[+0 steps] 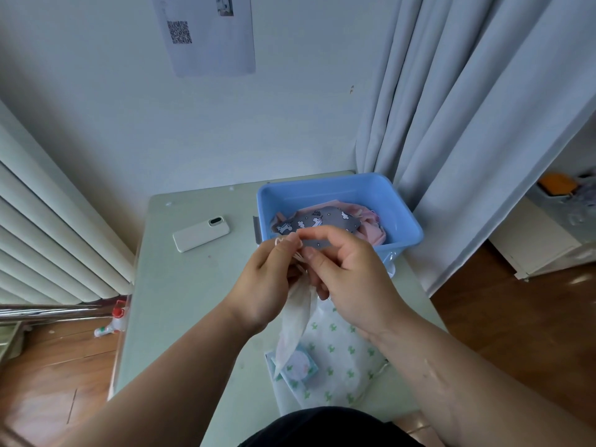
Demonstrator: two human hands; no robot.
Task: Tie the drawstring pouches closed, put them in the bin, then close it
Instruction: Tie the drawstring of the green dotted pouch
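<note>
White fabric, a thin drawstring pouch [296, 317], hangs gathered at its neck between both hands above the middle of the pale green counter [180, 301]; the left hand [261, 285] has its fingers [285, 245] curled and pinching a loop of the pale drawstring [280, 241] at the top; the right hand [351, 279] has its thumb and forefinger clenched on the same cord just beside it, and its other fingers curl in around the pouch's neck. Beneath the hands a larger white pouch with green cactus print [342, 359] lies flat on the counter; a small teal-edged pouch [301, 366] rests on its left part, touched by the hanging pouch's lower end. At the counter's far right corner stands the blue bin [322, 185], uncovered; inside it a grey pouch with white unicorns [319, 221] lies on top of pink pouches [371, 232]. A white phone [201, 233] lies face down left of the bin, apart from it. Grey curtains [467, 124] hang behind the bin; a radiator [48, 237] runs along the left; a sheet with a QR code [209, 33] is stuck to the wall.
</note>
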